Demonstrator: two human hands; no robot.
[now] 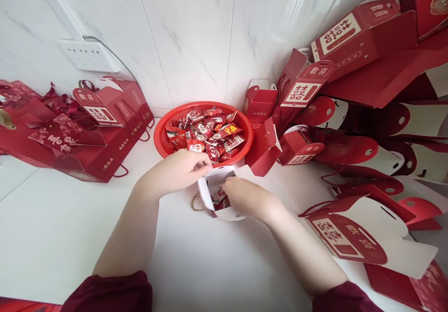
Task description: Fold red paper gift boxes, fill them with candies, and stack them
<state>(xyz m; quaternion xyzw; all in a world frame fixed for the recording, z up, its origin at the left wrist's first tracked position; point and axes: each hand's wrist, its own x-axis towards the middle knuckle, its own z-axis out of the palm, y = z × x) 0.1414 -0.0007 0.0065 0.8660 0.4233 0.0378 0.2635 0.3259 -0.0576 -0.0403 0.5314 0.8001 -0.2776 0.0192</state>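
Observation:
A small gift box (207, 195), white inside with its flaps up, stands open on the table in front of me. Several red-wrapped candies (221, 202) lie at its bottom. My right hand (245, 194) dips into the box from the right, its fingers bent together and the tips partly hidden. Over the box's far left edge is my left hand (191, 167), fingers curled; what they hold, if anything, cannot be made out. Just behind both hands sits a red plastic basket (161, 137) full of wrapped candies (210, 132).
Red gift boxes (303, 86) crowd the right side, some stacked against the tiled wall (196, 37). More red boxes and bags (108, 104) stand at the left, beneath a power socket (87, 55) with a cable. A twine handle (196, 202) sticks out beside the small box.

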